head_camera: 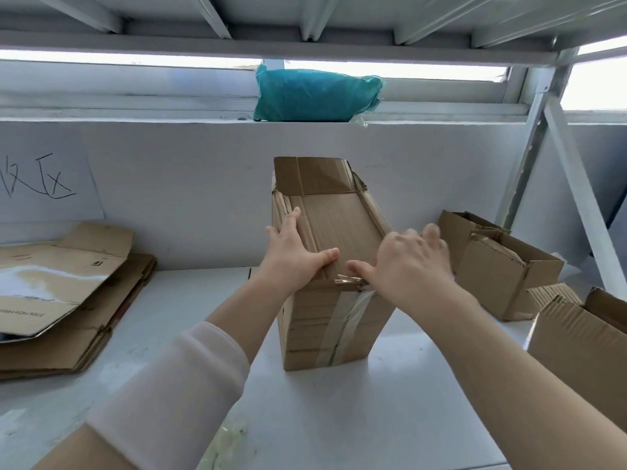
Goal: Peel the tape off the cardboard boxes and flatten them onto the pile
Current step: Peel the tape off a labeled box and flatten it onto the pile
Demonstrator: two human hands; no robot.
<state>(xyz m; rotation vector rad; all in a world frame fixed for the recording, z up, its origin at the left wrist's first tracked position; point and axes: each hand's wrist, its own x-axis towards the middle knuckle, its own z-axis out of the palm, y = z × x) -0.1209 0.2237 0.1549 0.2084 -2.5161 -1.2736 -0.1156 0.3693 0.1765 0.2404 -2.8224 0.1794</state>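
A tall brown cardboard box (325, 320) stands on the white table (305, 418) in the middle, its far flap up. A strip of clear tape (342, 327) runs down its near face and is torn at the top edge. My left hand (291, 249) grips the box's top left corner, thumb across the top. My right hand (403, 262) rests on the top right, thumb at the crumpled tape end; I cannot tell if it pinches the tape. A pile of flattened cardboard (68, 293) lies at the left.
Open cardboard boxes stand at the right: one (498, 273) by the wall, another (583, 347) at the table's right edge. A teal plastic bag (315, 95) sits on the ledge above. A paper sign (44, 178) hangs on the wall. A metal rack post (573, 184) rises at the right.
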